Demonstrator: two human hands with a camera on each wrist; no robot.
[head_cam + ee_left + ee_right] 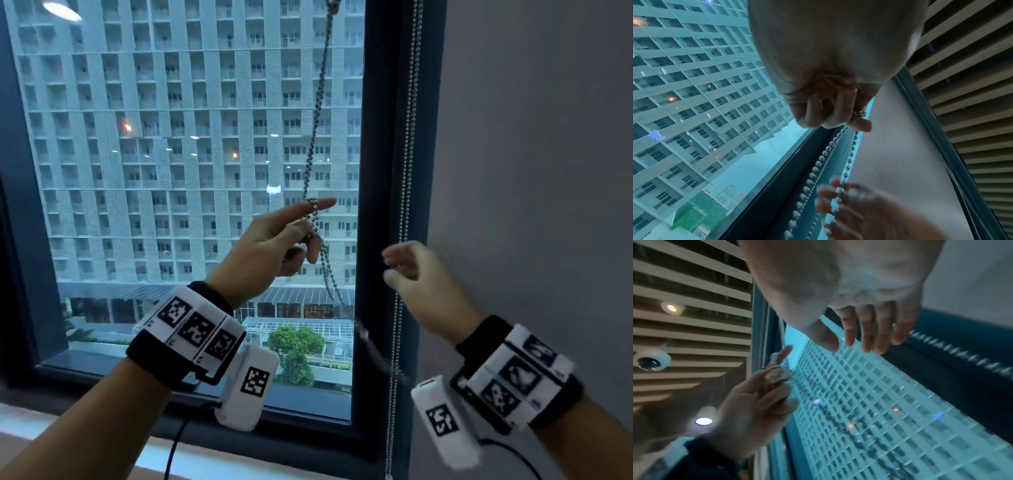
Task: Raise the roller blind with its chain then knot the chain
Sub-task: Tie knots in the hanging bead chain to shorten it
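A beaded metal chain (320, 102) runs down in front of the window glass from above the head view. It is wound round the straight index finger of my left hand (315, 226), and the thumb and middle finger pinch the strands just below. Its tail (375, 356) trails down to the right, blurred. The left wrist view shows the wraps (860, 112) on the finger and the strands (818, 164) beyond. My right hand (394, 263) hovers to the right, blurred, fingers loose and holding nothing (859, 340). The blind itself is out of view.
A second beaded chain (409, 137) hangs straight down along the dark window frame (373, 171), just by my right hand. A grey wall (531, 171) stands to the right. The sill (102, 373) lies below. Cables dangle from both wristbands.
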